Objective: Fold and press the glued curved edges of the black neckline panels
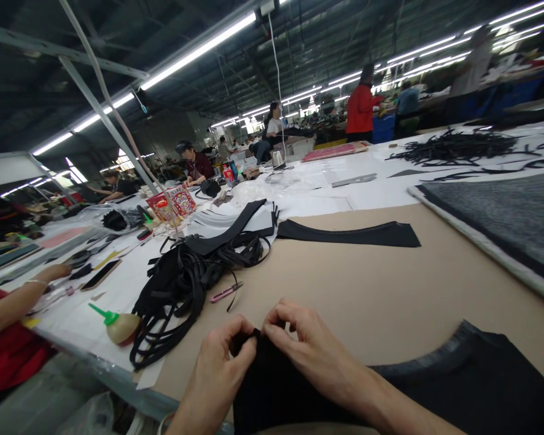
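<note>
My left hand (226, 356) is closed on the top edge of a black fabric piece (276, 393) at the front of the tan board (344, 284). Right beside it, my right hand (294, 338) pinches the same edge with thumb and fingers. The fabric hangs below both hands toward me, and its lower part runs out of view. Another black piece with a curved, shiny edge (476, 374) lies to the right, partly behind my right forearm. Farther back on the board rests a long curved black strip (349, 234).
Tangled black strips (181, 290), a pink thread snipper (225, 292) and a green-nozzled bottle (120, 326) are at left. Grey felt (503, 217) lies at right, with a black strip pile (457, 147) behind. A red-sleeved person's arm (22, 302) reaches in from the left.
</note>
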`<state>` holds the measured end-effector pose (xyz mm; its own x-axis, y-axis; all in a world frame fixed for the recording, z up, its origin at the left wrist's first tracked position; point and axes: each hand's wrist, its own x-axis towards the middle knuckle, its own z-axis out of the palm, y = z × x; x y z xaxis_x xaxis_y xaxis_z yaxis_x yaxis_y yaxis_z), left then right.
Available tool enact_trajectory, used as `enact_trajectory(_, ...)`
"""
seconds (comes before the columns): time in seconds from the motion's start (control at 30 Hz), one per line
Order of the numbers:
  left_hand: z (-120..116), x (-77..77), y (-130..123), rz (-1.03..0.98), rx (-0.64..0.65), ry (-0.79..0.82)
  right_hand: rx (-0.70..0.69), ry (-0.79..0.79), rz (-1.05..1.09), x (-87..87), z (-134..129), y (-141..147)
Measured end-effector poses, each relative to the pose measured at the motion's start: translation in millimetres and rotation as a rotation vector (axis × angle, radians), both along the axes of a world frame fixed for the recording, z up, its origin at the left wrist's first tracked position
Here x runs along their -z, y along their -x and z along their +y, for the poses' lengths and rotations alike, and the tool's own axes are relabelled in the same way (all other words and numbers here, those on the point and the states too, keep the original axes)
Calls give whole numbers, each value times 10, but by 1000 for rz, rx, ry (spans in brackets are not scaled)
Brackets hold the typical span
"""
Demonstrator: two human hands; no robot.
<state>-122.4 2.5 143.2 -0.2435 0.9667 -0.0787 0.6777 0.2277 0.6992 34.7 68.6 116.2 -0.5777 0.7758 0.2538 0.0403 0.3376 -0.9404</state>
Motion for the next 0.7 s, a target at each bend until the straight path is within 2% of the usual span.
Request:
enact_trajectory(0.13,15,43,104,-217,-5,77,-21,-53,-51,76,-32,-42)
enact_trajectory(0.2,10,64,127,-258,5,92,-45,-46,-108,111,-50,-36)
enact_trajectory(0.7,-64,83,106,-167,73,110,-105,-79,-121,187,-39,-5)
